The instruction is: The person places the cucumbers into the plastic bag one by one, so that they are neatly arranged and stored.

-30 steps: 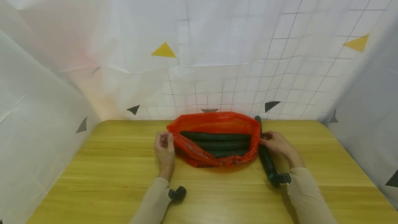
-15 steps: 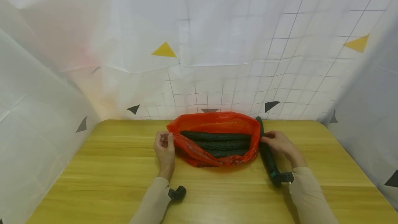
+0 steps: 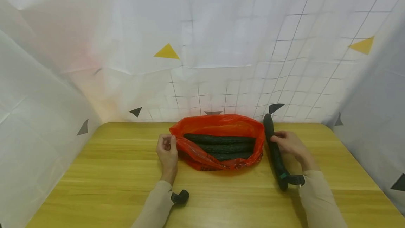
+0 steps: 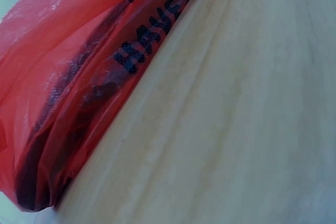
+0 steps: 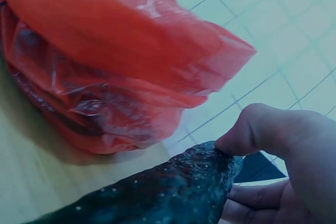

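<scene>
A red plastic bag (image 3: 218, 119) lies on its side with its mouth wide toward me, and several dark green cucumbers (image 3: 226, 148) rest inside. My left hand (image 3: 167, 151) pinches the bag's left edge between thumb and curled fingers. In the left wrist view the bag's printed side (image 4: 89, 66) shows, but the hand does not. Just right of the bag, my right hand (image 3: 291, 147) grips another cucumber (image 3: 276, 156), which points away from me. The right wrist view shows the thumb (image 5: 252, 129) on that cucumber's end (image 5: 194, 177), apart from the bag.
The wooden table (image 3: 234, 200) extends in front of the bag and to both sides. A white sheet (image 3: 218, 27) with grid lines and triangles stands behind the table's back edge. Dark wrist cameras (image 3: 181, 197) sit on both forearms.
My right hand has shifted a little to the right with the cucumber, so a gap now shows between it and the bag. The left hand and the bag have barely moved.
</scene>
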Motion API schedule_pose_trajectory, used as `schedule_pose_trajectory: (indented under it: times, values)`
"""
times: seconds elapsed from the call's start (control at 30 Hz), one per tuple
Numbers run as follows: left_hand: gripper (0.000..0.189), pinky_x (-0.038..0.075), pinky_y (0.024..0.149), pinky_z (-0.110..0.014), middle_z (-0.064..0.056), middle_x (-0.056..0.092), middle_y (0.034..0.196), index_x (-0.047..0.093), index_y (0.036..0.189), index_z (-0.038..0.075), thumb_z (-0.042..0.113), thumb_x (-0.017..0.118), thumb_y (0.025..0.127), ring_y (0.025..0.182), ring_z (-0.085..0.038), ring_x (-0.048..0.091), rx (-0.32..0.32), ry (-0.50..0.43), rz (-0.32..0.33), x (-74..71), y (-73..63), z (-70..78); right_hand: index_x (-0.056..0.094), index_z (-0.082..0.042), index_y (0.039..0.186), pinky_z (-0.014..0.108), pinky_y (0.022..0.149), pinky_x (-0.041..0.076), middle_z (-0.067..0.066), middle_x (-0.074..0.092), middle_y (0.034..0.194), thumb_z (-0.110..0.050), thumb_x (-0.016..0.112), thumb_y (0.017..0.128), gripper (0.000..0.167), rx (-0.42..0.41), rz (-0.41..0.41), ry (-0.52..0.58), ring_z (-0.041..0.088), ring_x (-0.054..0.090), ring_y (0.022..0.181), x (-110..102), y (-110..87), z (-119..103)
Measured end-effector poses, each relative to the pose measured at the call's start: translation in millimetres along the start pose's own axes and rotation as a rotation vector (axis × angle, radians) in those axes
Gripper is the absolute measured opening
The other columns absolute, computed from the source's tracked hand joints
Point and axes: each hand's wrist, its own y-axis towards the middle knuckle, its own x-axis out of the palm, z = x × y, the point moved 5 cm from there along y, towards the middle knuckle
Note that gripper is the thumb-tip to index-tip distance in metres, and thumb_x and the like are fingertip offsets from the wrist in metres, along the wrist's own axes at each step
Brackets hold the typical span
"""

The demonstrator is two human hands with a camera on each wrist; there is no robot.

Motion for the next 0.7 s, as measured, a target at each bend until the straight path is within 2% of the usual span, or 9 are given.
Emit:
schedule_pose_trajectory:
  times: [0.3, 0.37, 0.57, 0.7]
  values:
    - [0.015, 0.042, 0.06, -0.016, 0.002, 0.056, 0.074, 0.056, 0.093, -0.011, 0.004, 0.059, 0.09, 0.067, -0.006, 0.052, -0.007, 0.002, 0.0, -0.3, -0.1, -0.3, 0.034, 0.013, 0.138, 0.04, 0.08, 0.055, 0.034, 0.044, 0.134, -0.036, 0.049, 0.096, 0.066, -0.033, 0.039, 0.067, 0.026, 0.06, 0.105, -14.4, -8.4, -16.1]
    - [0.015, 0.042, 0.059, -0.016, 0.002, 0.056, 0.074, 0.056, 0.093, -0.011, 0.004, 0.059, 0.09, 0.067, -0.006, 0.052, -0.004, 0.004, 0.001, -0.4, 0.1, -0.6, 0.034, 0.012, 0.138, 0.04, 0.081, 0.055, 0.033, 0.044, 0.135, -0.036, 0.049, 0.096, 0.066, -0.042, 0.052, 0.075, 0.02, 0.06, 0.104, -17.9, -10.0, -18.6]
    - [0.014, 0.042, 0.059, -0.016, 0.001, 0.057, 0.074, 0.056, 0.092, -0.01, 0.003, 0.059, 0.09, 0.067, -0.006, 0.052, 0.012, 0.008, -0.001, -0.3, 0.7, -1.3, 0.032, 0.007, 0.141, 0.036, 0.08, 0.056, 0.028, 0.041, 0.137, -0.038, 0.051, 0.095, 0.067, -0.082, 0.105, 0.097, -0.009, 0.052, 0.088, -29.5, -17.9, -26.7]
    - [0.013, 0.041, 0.059, -0.016, 0.001, 0.056, 0.074, 0.056, 0.092, -0.01, 0.002, 0.059, 0.09, 0.066, -0.005, 0.052, 0.02, 0.006, 0.0, -0.4, 0.6, -1.3, 0.03, 0.005, 0.143, 0.032, 0.079, 0.055, 0.027, 0.039, 0.139, -0.04, 0.05, 0.096, 0.068, -0.109, 0.125, 0.133, -0.015, 0.051, 0.086, -35.8, -23.3, -34.1]
